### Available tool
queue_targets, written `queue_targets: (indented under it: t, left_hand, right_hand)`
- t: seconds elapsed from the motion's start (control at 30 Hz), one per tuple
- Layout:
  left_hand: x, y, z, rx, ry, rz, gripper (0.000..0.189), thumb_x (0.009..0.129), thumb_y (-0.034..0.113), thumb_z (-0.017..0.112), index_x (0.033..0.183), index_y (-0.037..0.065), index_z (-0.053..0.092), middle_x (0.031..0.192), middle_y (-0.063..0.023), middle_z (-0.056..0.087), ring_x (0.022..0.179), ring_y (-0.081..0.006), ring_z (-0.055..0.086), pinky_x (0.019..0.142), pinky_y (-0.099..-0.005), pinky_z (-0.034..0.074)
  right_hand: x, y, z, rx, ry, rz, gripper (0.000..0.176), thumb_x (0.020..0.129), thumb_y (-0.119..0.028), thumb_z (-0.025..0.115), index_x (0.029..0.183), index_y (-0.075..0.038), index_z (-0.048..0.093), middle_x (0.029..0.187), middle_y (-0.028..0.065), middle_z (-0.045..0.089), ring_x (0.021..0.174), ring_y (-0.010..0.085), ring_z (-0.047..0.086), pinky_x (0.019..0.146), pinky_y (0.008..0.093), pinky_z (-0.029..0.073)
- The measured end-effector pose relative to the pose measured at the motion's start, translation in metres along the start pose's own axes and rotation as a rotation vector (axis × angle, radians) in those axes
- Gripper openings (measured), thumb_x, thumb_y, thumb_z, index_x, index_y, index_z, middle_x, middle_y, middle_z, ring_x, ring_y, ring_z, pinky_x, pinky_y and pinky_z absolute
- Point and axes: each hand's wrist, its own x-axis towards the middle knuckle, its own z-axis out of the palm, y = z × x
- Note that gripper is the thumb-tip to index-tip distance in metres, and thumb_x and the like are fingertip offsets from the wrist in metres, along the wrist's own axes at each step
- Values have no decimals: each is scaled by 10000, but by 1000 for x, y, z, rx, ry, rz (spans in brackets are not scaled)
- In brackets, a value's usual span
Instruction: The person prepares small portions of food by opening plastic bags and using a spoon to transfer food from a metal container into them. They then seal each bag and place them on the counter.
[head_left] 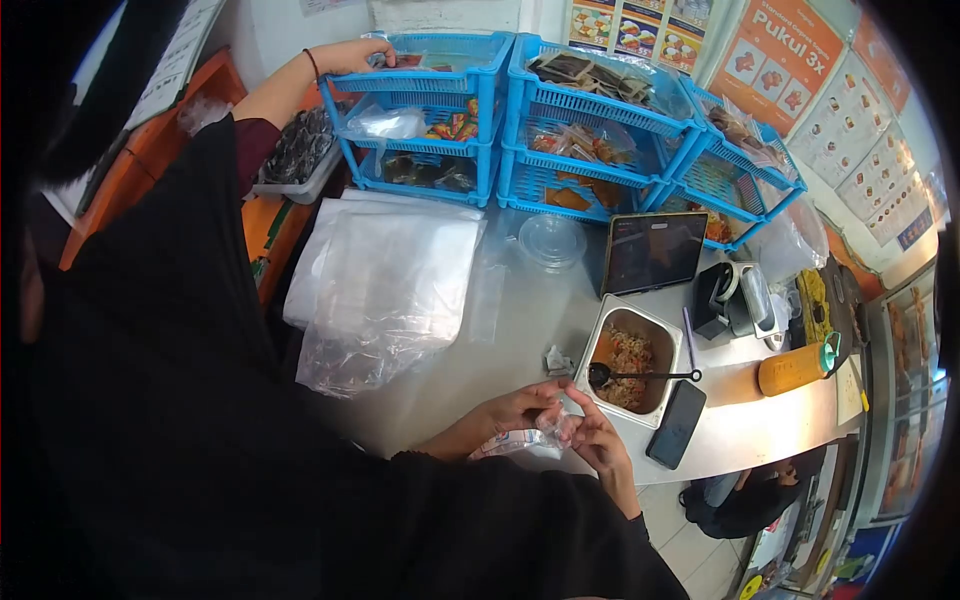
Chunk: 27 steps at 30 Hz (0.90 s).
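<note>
My left hand (522, 412) and my right hand (601, 442) meet low in the middle, just in front of the counter's edge. Between their pinched fingers is the gathered top of a small clear plastic bag (552, 424). Its lower part hangs behind the hands and shows some print; what it contains is hard to make out. Beyond my right hand stands a steel food pan (662, 335) of chopped, reddish-brown food (629, 358), with a black ladle (650, 376) resting in it. A dark phone (677, 425) lies beside the pan.
A co-worker's hand (360, 56) reaches into the top tier of a blue rack (488, 60) at the back left. Plastic sheets (390, 270), a clear round lid (552, 243), a tablet (653, 255) and an orange bottle (792, 370) stand or lie on the counter. Another person (745, 505) is at lower right.
</note>
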Motion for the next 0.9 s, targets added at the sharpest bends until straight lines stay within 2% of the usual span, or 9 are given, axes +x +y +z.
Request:
queue_targets:
  t: [0.13,0.23,0.3,0.4,0.47,0.57,0.6,0.67,0.9]
  left_hand:
    - [5,-20,2,-45,43,52,385,734,81,613,1049,126,395,750,14,436,699,-69,448,607,-199,371]
    - [27,-61,18,-88,168,93,471,716,54,633,1100,135,374,759,11,430,706,-74,452,610,-199,377]
    - [28,-67,18,-65,218,136,499,710,45,640,1118,138,368,763,10,429,708,-75,453,611,-199,379]
    - [30,-66,25,232,321,128,496,691,-13,619,1093,131,369,791,7,416,745,-69,438,615,-212,391]
    - [33,-69,33,469,394,207,467,692,-14,611,1071,125,374,769,38,395,684,-34,414,587,-175,346]
    - [35,-77,40,726,571,250,382,659,-32,616,981,97,456,786,10,413,682,-70,442,577,-203,375]
    - [37,-80,40,724,572,248,382,659,-32,616,981,97,456,786,10,413,682,-70,442,577,-203,375]
    - [45,-69,56,1458,919,666,264,647,-20,613,876,67,515,807,-31,429,672,-128,482,578,-252,413]
    - [45,-81,51,1665,801,772,250,648,-22,607,867,64,524,833,-66,440,692,-199,510,586,-302,434]
  right_hand:
    - [4,-2,0,57,-140,-47,711,589,-36,512,1265,-68,295,908,97,531,830,171,503,712,267,387]
    - [6,-13,21,203,-66,-51,660,600,72,542,1211,-81,345,848,63,526,795,157,506,760,264,387]
    - [10,-11,16,-95,219,-100,476,623,108,543,1050,-78,444,838,43,480,813,137,484,773,257,383]
    - [16,-2,0,-650,325,-419,287,691,91,518,920,-75,468,893,39,476,855,121,467,719,240,392]
    - [19,5,8,-645,509,-492,178,686,78,521,807,-51,500,845,52,464,780,131,474,667,236,398]
    - [18,-1,25,-1315,768,-750,93,625,63,546,671,-7,505,753,99,455,644,179,493,554,270,407]
    - [16,-2,28,-1314,769,-746,93,625,63,546,671,-7,505,753,99,455,644,179,493,554,270,407]
    - [13,-2,32,-1345,753,-645,95,620,59,544,676,-11,511,731,94,455,617,188,493,519,284,410]
    - [25,-12,33,-1516,806,-894,142,593,44,563,702,-22,501,718,80,453,540,213,494,478,291,413]
